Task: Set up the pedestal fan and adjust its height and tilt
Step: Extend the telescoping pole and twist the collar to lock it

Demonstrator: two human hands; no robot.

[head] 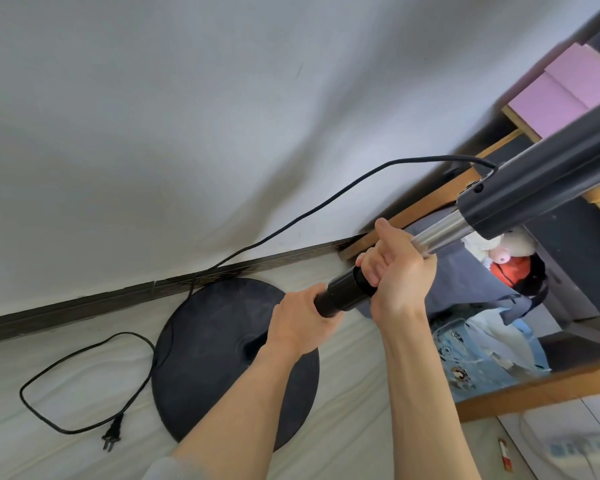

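Observation:
A black pedestal fan stands on its round base (205, 344) on the pale floor. My left hand (298, 320) is wrapped around the black lower pole just below the black height collar (347, 289). My right hand (395, 271) grips the collar and the start of the silver inner tube (444, 230). That tube runs up to the dark fan neck (541, 181) at the upper right; the fan head is out of view. The black power cord (291, 220) leaves the neck and loops on the floor, ending in an unplugged plug (113, 439).
A white wall with a dark skirting board (84, 303) runs behind the base. To the right stands a wooden-framed shelf (534, 393) holding a soft toy, bags and cloth, with purple panels (575, 95) above. A small red-and-white item (504, 459) lies on the floor.

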